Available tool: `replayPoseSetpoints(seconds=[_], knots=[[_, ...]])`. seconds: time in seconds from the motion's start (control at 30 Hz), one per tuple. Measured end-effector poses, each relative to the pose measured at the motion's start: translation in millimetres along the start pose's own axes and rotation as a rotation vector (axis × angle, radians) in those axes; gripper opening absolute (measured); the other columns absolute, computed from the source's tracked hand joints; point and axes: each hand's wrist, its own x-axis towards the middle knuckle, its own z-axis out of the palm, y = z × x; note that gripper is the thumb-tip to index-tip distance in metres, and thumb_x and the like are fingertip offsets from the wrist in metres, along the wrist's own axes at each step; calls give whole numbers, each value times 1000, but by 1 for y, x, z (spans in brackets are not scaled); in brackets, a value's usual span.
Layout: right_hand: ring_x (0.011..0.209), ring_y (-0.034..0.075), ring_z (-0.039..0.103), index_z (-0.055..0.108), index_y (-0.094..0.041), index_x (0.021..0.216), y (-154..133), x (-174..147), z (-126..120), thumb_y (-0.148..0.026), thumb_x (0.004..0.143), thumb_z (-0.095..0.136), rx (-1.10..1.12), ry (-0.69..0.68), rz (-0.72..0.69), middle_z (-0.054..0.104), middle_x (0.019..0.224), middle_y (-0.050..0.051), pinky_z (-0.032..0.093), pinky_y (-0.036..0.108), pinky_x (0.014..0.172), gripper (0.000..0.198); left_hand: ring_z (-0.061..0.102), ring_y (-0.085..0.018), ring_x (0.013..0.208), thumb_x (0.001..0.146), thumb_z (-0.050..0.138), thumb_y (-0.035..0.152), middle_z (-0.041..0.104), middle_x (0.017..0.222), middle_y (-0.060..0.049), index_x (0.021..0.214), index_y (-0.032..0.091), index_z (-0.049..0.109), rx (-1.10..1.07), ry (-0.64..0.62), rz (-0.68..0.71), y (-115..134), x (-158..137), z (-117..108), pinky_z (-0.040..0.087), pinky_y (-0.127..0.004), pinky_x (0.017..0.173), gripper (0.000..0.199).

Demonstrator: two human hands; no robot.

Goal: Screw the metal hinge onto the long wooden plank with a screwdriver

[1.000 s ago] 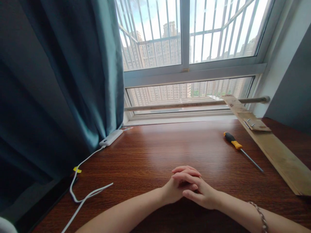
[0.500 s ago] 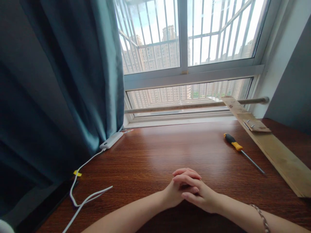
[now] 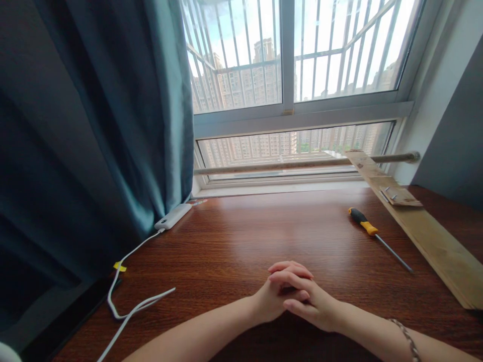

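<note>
My left hand [image 3: 268,301] and my right hand [image 3: 319,305] are clasped together over the near part of the brown wooden table [image 3: 211,251]. Their fingers interlock and are closed, and no object shows between them. A braided bracelet [image 3: 405,334] circles my right forearm. Beyond my right hand lies a screwdriver [image 3: 363,221] with a black and yellow handle, its shaft pointing toward the lower right. To its right is a long wooden board [image 3: 430,241], carrying a smaller wood piece [image 3: 405,197] with several screws or nails on it.
On the left, a white device [image 3: 173,217] with a white cable [image 3: 136,246] lies beside the blue curtain [image 3: 166,125]. The cable curls over the table near a yellow tag [image 3: 119,267]. A rail [image 3: 271,167] crosses in front of the barred window [image 3: 241,75].
The view has shifted very slightly. My hands stay clasped in the same place, and the objects on the table have not moved.
</note>
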Motion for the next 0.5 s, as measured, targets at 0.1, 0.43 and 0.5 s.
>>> replayPoseSetpoints(seconds=[0.1,0.43,0.5], knots=[[115,20,42,50,-21,121,1,0,1,-33,84,51,-3,3,-6,46,121,11,42,34,92,38,48,-24,106,79,59,26,53,106,-10,110,20,55,8,-3,2,0,0,0,43,-42,89,33],[117,20,41,50,-22,121,5,-1,2,-31,84,52,-21,12,-13,47,121,10,41,34,94,38,49,-23,104,78,59,27,53,105,-10,109,20,56,-11,4,-50,6,1,0,43,-42,89,31],[117,20,41,50,-22,121,5,-1,2,-31,84,51,-21,10,-8,47,121,10,41,34,93,39,50,-23,103,78,59,28,53,105,-10,108,20,56,-15,3,-51,6,1,0,43,-41,89,31]])
